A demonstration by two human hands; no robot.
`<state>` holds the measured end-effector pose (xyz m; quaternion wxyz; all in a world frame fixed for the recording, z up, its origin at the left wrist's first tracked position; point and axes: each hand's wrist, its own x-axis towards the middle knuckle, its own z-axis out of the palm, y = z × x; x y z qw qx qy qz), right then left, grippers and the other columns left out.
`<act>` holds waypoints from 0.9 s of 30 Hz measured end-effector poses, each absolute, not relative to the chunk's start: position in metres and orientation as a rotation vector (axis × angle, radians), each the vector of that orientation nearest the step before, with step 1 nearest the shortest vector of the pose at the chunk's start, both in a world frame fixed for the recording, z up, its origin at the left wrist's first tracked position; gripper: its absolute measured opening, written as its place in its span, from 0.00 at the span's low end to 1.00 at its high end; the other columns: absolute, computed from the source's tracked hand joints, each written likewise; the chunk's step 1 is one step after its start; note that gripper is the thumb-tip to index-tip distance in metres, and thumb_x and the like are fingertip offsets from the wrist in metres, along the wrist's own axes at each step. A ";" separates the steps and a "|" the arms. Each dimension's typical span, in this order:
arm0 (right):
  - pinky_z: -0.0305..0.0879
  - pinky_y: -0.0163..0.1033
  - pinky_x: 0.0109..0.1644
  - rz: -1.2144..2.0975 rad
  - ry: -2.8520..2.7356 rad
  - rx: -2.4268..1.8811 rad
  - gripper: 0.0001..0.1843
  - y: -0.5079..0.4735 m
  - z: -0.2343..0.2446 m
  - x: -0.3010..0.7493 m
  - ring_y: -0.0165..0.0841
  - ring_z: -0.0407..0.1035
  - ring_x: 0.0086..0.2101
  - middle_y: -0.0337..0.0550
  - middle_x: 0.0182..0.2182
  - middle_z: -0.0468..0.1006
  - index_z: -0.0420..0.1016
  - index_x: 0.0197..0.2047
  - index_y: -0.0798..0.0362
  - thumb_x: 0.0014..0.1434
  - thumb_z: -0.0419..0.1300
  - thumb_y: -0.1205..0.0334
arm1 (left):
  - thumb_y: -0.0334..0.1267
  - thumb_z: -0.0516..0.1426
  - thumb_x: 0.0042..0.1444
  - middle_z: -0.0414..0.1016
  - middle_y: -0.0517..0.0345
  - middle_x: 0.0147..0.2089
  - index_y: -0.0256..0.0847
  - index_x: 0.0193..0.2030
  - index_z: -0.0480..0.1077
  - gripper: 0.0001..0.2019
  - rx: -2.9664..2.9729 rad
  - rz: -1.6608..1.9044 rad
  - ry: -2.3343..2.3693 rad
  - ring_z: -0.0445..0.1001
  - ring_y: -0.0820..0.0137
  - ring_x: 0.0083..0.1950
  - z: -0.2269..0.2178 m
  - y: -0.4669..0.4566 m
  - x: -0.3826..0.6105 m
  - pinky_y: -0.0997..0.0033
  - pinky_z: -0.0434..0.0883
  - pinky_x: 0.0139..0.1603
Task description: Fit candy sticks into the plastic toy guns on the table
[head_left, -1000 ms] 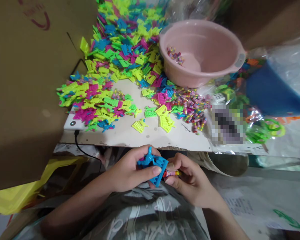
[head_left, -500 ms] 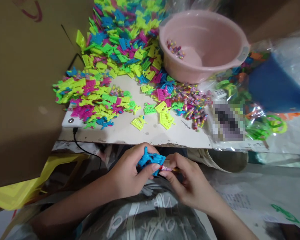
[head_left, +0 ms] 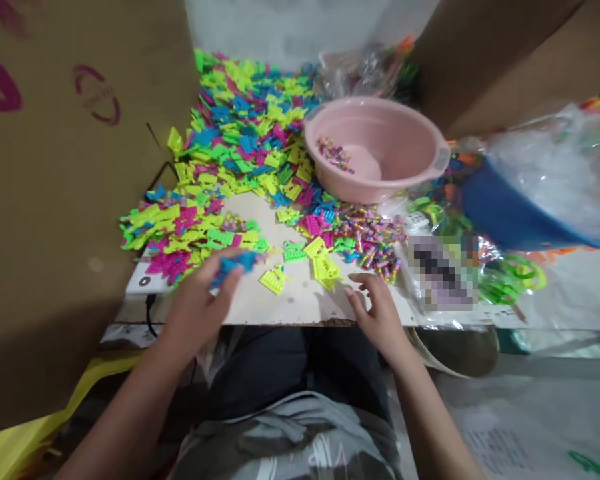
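Observation:
My left hand (head_left: pixel 200 303) is over the front left of the white table (head_left: pixel 300 303), fingers closed on a blue plastic toy piece (head_left: pixel 235 263), blurred by motion, next to the pile of finished neon pieces (head_left: pixel 180 230). My right hand (head_left: pixel 375 310) rests at the table's front edge with its fingers stretched toward the heap of small striped candy tubes (head_left: pixel 375 240); nothing shows in it. Loose yellow comb-like pieces (head_left: pixel 325 267) lie between the two hands.
A pink basin (head_left: pixel 420 143) with a few candy tubes stands at the back right. A large heap of neon plastic pieces (head_left: pixel 245 133) fills the back. Cardboard walls (head_left: pixel 55 200) stand left and right. A white device with a black cable (head_left: pixel 143 283) and plastic bags (head_left: pixel 545 173) flank the table.
Both hands rose from my lap to the table. The left carried the blue piece toward the left pile; the right let go of the candy tube and reached toward the tube heap.

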<state>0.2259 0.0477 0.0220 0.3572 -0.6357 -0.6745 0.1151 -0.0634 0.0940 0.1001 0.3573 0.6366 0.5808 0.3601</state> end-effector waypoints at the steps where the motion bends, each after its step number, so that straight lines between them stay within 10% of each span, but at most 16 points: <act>1: 0.65 0.50 0.49 0.171 -1.774 -1.710 0.13 0.053 0.016 0.233 0.45 0.69 0.44 0.53 0.44 0.75 0.72 0.50 0.53 0.67 0.52 0.57 | 0.47 0.54 0.63 0.76 0.56 0.57 0.46 0.58 0.70 0.19 1.819 1.030 1.616 0.70 0.56 0.60 0.106 0.107 -0.072 0.59 0.64 0.62; 11: 0.59 0.47 0.43 -0.271 -1.898 -2.124 0.15 0.070 0.004 0.248 0.48 0.67 0.44 0.56 0.48 0.75 0.74 0.53 0.54 0.67 0.52 0.62 | 0.34 0.52 0.59 0.62 0.50 0.70 0.37 0.60 0.70 0.22 2.339 0.824 1.994 0.54 0.40 0.71 0.111 0.173 -0.121 0.33 0.36 0.70; 16: 0.56 0.50 0.46 -0.362 -1.787 -2.201 0.18 0.090 0.012 0.251 0.50 0.65 0.47 0.59 0.54 0.71 0.72 0.57 0.53 0.66 0.52 0.64 | 0.28 0.49 0.59 0.74 0.47 0.61 0.40 0.58 0.73 0.22 2.489 0.528 1.456 0.68 0.54 0.64 0.077 0.139 -0.065 0.48 0.62 0.67; 27: 0.65 0.45 0.46 -0.007 -2.048 -1.745 0.10 0.087 0.006 0.252 0.43 0.70 0.42 0.51 0.41 0.76 0.74 0.44 0.52 0.60 0.56 0.69 | 0.30 0.60 0.53 0.63 0.42 0.69 0.39 0.66 0.63 0.31 2.175 0.203 1.388 0.61 0.52 0.69 0.039 0.125 -0.030 0.53 0.59 0.69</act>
